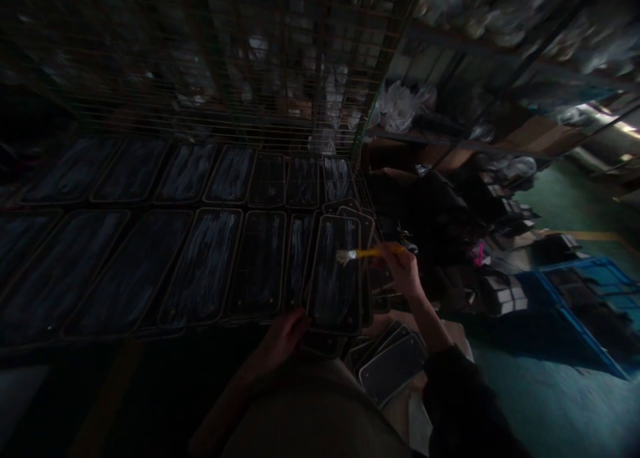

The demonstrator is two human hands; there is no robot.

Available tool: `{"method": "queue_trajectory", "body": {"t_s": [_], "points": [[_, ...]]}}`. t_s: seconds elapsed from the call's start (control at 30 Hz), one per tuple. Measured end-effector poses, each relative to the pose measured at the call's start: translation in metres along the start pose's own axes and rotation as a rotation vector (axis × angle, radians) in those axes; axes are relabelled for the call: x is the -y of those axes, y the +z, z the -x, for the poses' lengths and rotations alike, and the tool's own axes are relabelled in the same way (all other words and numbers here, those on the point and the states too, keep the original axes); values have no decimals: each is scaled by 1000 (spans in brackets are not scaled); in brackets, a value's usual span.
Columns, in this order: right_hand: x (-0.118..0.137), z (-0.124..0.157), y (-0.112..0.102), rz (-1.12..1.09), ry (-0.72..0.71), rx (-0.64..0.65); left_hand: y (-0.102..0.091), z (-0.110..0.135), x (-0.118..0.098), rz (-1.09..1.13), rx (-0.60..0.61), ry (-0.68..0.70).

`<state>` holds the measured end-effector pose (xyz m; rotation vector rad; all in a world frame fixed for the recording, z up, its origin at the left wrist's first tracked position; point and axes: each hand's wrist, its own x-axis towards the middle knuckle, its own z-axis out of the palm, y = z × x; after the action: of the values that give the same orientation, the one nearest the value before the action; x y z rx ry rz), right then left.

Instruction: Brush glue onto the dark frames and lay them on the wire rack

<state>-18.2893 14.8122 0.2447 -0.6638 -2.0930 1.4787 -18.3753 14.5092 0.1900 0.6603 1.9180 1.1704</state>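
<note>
My right hand (404,271) is closed around the yellow handle of a paintbrush (367,252). The bristles lie over the upper middle of a dark rectangular panel (336,278) with rounded corners and a pale edge line. Whitish streaks run lengthwise on that panel, which rests on top of other similar panels. Down at its lower left corner, my left hand (287,331) grips the edge, its fingertips partly hidden in the dark. To the left, rows of streaked panels (203,265) lie flat side by side.
Behind the rows stands a wire mesh rack (280,65). More panels (393,368) sit in a cardboard box (457,335) at lower right. A blue metal frame cart (575,311) stands on the green floor further right. Shelves with plastic bags (400,108) fill the back.
</note>
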Motion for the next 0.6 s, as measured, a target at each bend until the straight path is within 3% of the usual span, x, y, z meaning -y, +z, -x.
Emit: {"method": "queue_trajectory", "body": {"t_s": [0.17,0.3,0.4,0.6], "points": [[1,-33,10,58,-151,-137,0,-1,0,-26,-31,-7],[-1,-35,29,31,-219,-69,2,1,-5,-32,-121,-12],[-10,-40,37,49,-230,-18,2,2,-7,-57,-111,-10],[-20,-56,32,89,-268,-125,6,3,-9,-60,-98,-22]]}}
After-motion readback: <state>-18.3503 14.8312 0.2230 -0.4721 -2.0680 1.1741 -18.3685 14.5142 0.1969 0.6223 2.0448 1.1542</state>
